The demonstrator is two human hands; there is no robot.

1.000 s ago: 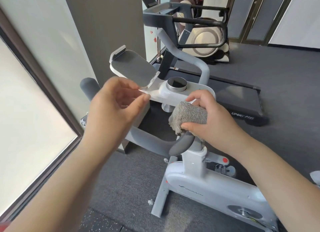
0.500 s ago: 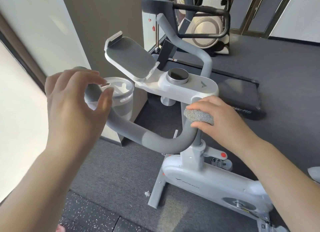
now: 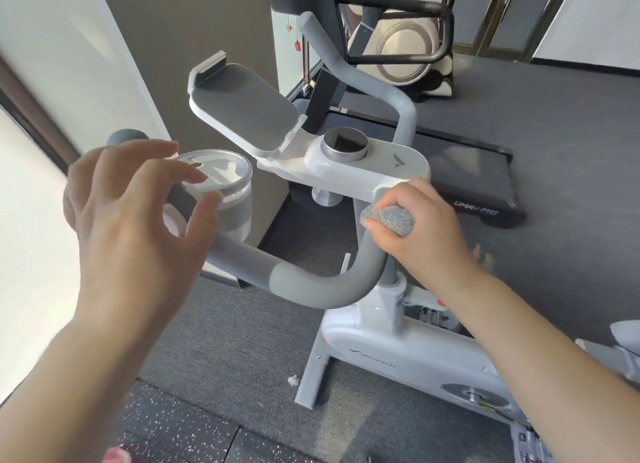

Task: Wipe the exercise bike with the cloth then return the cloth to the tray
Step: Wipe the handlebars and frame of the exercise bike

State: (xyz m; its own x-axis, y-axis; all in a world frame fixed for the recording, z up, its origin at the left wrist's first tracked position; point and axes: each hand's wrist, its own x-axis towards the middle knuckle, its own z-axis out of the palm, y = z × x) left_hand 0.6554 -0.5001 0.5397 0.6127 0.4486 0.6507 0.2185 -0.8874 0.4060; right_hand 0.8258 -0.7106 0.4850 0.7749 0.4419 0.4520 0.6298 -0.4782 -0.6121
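The right hand (image 3: 419, 227) grips the balled grey cloth (image 3: 388, 217) against the handlebar (image 3: 311, 282) just under the white console (image 3: 363, 175) of the exercise bike (image 3: 398, 355); so small a wad could slip out or skip patches on the curved bar. The left hand (image 3: 138, 220) hovers open, fingers spread, close to the cup holder (image 3: 225, 185), which it could knock, while the tablet shelf (image 3: 242, 109) and a treadmill (image 3: 467, 172) crowd the space behind; no tray is in sight.

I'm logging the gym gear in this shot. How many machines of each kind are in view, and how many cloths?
Exercise bike: 1
Treadmill: 1
Elliptical-type machine at the back: 1
Cloth, held in the right hand: 1
Total: 4
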